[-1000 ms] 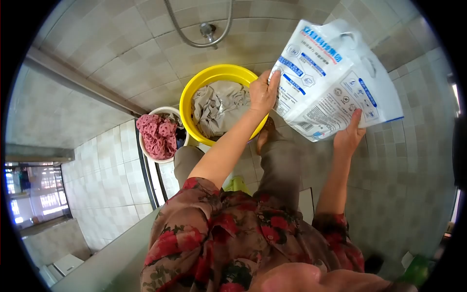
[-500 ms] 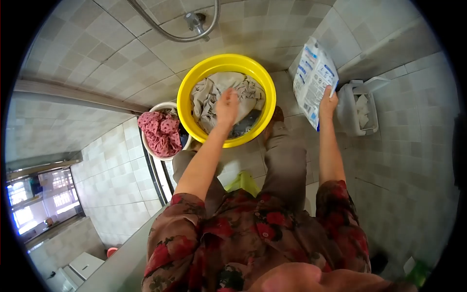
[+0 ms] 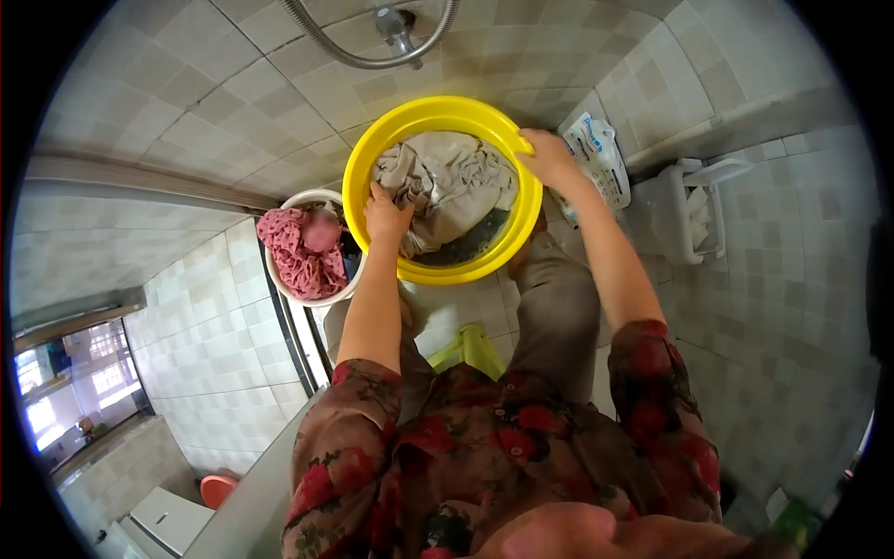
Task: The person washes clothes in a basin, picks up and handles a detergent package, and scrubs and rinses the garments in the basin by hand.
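Grey cloth (image 3: 456, 182) lies bunched in the yellow basin (image 3: 438, 112), with dark water or darker fabric showing near its lower right side. My left hand (image 3: 386, 219) reaches over the basin's left rim, its fingers closed on the edge of the grey cloth. At the upper right rim, my right hand (image 3: 549, 160) grips the yellow basin. Just right of that hand, the white and blue printed bag (image 3: 601, 163) rests by the wall, partly hidden behind my right forearm.
A white tub (image 3: 307, 298) with pink patterned cloth (image 3: 303, 261) stands left of the basin. A light bin (image 3: 689, 214) is at the right. Above hang a shower hose (image 3: 349, 61) and valve (image 3: 396, 28). A green stool (image 3: 466, 349) sits between the legs.
The printed bag has left my right hand and now rests by the wall. My right hand has moved to the basin's rim, and my left hand has moved left and down onto the cloth's edge.
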`<state>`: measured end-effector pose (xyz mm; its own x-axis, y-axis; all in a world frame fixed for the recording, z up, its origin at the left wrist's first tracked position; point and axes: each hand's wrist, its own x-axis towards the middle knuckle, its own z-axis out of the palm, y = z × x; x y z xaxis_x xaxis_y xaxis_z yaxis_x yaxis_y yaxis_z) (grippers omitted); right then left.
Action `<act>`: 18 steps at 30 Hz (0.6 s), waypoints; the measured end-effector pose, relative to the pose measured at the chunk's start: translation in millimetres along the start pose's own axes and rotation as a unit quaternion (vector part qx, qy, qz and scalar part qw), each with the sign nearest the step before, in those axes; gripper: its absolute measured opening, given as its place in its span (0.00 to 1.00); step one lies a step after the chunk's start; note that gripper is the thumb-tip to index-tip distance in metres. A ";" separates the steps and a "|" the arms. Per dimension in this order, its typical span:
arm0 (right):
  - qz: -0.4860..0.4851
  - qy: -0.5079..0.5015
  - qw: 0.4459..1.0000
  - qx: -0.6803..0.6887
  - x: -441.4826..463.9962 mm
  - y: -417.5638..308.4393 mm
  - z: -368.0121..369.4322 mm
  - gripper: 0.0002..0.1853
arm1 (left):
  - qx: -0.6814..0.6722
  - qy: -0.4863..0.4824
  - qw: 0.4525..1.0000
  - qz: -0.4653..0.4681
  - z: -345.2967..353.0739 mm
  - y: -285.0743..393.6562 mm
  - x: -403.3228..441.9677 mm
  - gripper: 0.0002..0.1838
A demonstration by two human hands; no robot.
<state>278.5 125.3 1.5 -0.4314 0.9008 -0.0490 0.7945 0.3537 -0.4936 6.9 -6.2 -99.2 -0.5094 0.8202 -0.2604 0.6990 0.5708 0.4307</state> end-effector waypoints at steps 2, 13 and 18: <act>0.015 -0.081 0.995 -0.049 24.7 -16.5 21.6 0.23 | -0.007 -0.043 0.999 -0.022 -9.1 3.4 -1.3 0.43; 0.138 -0.118 0.983 -0.036 41.1 -19.2 129.8 0.36 | -0.089 -0.052 0.991 0.088 1.4 -17.3 12.6 0.20; 0.085 -0.074 0.967 0.227 42.5 -43.1 124.9 0.33 | -0.585 -0.191 0.745 -0.257 -4.9 21.1 3.3 0.34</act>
<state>172.5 116.9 -87.8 -0.3943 0.8784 -0.2699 0.6038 0.0263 -0.7967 17.5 8.4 -86.8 -0.2217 0.5837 -0.7811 -0.5685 0.5734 0.5899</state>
